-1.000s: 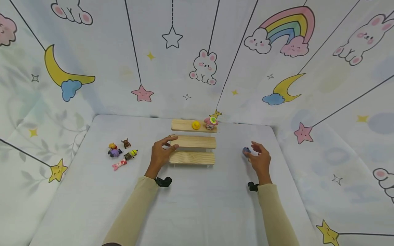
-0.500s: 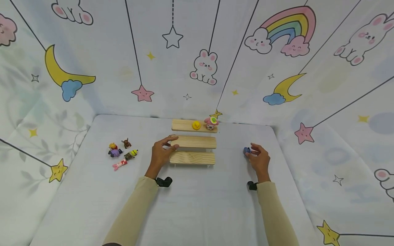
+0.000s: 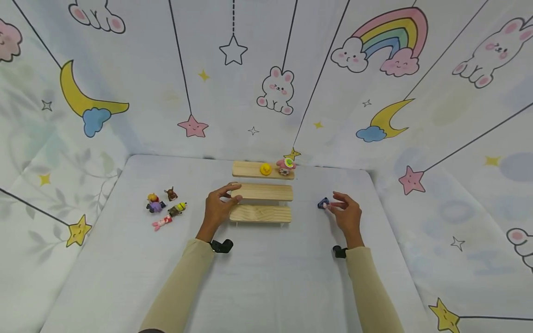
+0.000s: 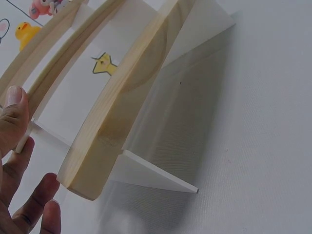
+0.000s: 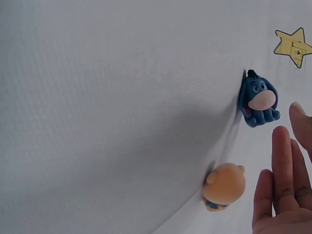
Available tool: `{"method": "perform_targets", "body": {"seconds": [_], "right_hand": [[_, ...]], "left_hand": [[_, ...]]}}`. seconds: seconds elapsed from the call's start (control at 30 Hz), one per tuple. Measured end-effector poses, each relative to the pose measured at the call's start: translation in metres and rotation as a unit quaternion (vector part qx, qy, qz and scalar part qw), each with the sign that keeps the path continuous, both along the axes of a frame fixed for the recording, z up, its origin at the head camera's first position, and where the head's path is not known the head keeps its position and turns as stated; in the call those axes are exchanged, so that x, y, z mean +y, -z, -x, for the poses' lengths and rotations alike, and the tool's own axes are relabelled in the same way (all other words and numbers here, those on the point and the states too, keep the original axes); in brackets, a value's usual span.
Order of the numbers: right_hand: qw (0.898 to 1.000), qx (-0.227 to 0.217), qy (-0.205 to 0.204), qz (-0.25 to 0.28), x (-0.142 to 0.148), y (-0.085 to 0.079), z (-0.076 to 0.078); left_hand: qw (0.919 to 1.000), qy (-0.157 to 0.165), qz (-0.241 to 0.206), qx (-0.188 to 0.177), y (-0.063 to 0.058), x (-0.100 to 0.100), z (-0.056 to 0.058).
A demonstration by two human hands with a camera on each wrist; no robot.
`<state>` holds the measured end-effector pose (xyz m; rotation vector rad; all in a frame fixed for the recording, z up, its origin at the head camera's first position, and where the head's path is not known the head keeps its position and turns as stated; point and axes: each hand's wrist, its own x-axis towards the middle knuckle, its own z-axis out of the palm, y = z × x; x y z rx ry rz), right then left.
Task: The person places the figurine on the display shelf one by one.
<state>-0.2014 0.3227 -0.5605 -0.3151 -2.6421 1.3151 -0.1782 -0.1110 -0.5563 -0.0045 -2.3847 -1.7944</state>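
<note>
In the head view my left hand (image 3: 219,206) grips the left end of the middle board of a three-tier wooden shelf (image 3: 261,214). The left wrist view shows that thumb (image 4: 17,105) against the board, with other fingers below it. On the right, my right hand (image 3: 348,213) is at a small blue donkey figurine (image 3: 323,203). From the right wrist the donkey (image 5: 260,100) sits just past the straight fingers and thumb, apart from them. An orange bear-like figurine (image 5: 225,184) is near those fingers; the hand hides it in the head view.
A yellow duck (image 3: 265,169) and a pink figurine (image 3: 285,166) stand on the top board. Several small figurines, among them a brown one (image 3: 170,194) and a pink one (image 3: 161,223), lie left on the white-covered table (image 3: 258,277). A printed cloth backdrop (image 3: 233,101) rises behind.
The donkey figurine has shifted left across the table and turned, and my right hand has moved slightly left with it. My left hand and the shelf stay put.
</note>
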Motion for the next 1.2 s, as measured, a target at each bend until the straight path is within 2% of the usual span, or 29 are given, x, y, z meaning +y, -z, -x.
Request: {"method": "perform_targets", "body": {"seconds": [0.17, 0.43, 0.57, 0.7, 0.93, 1.2], "right_hand": [[1.0, 0.011, -0.012, -0.012, -0.001, 0.0, 0.001], [0.996, -0.002, -0.07, -0.059, -0.004, 0.004, 0.003], [0.994, -0.01, -0.085, -0.072, -0.006, 0.006, 0.006], [0.994, -0.025, -0.084, -0.072, -0.01, 0.004, 0.007], [0.992, -0.038, -0.064, -0.103, -0.011, 0.003, 0.009], [0.983, -0.089, -0.065, -0.147, -0.01, 0.0, 0.011]], "left_hand": [[1.0, -0.002, 0.0, -0.004, 0.0, -0.001, -0.001], [1.0, -0.001, -0.001, -0.006, -0.001, -0.001, -0.001], [1.0, -0.001, -0.002, -0.009, -0.002, -0.001, -0.001], [1.0, 0.001, 0.001, -0.009, -0.003, 0.0, -0.001], [0.9999, 0.0, 0.0, -0.011, -0.003, 0.0, -0.001], [0.9999, 0.002, -0.001, -0.013, -0.002, -0.001, -0.001]]}}
